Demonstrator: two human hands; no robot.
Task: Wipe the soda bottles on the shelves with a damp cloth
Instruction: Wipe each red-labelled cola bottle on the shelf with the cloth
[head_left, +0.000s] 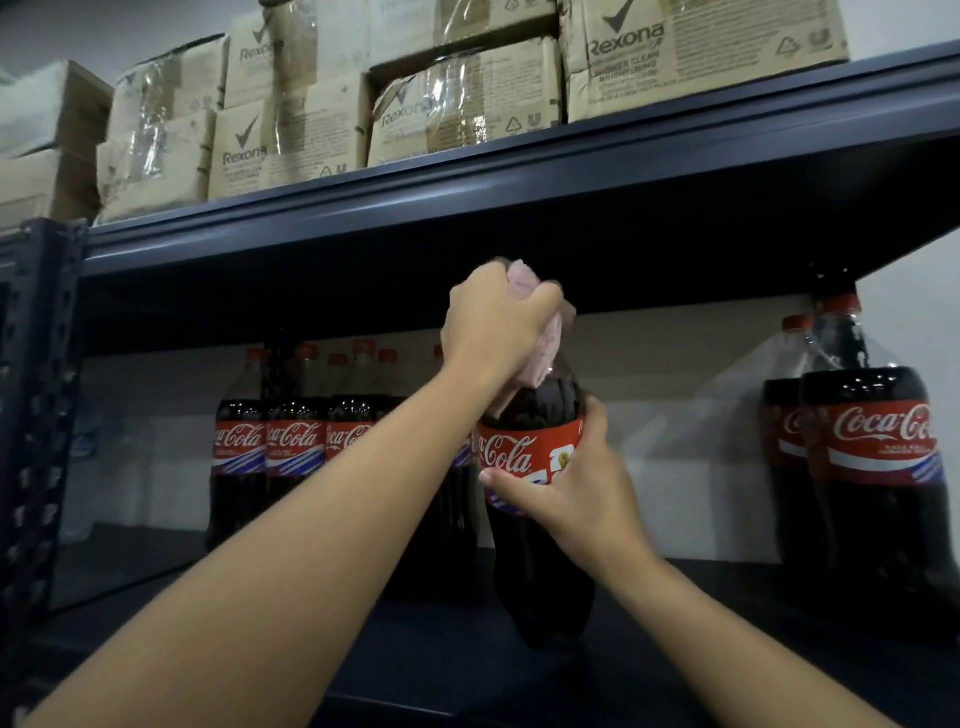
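A large dark cola bottle (535, 545) with a red label is held up in front of the shelf, slightly tilted. My right hand (576, 478) grips it around the label. My left hand (498, 322) grips a pink cloth (545, 353) wrapped over the bottle's neck and cap, which are hidden. Several more cola bottles (291, 441) stand in a row at the back left of the shelf. Two bottles in clear plastic wrap (878, 467) stand at the right.
The dark blue metal shelf board (467, 670) lies below the bottle, and the upper shelf's edge (519, 182) runs just above my left hand. Cardboard Rexona boxes (457, 109) fill the top shelf. A perforated upright post (41, 415) stands at the left.
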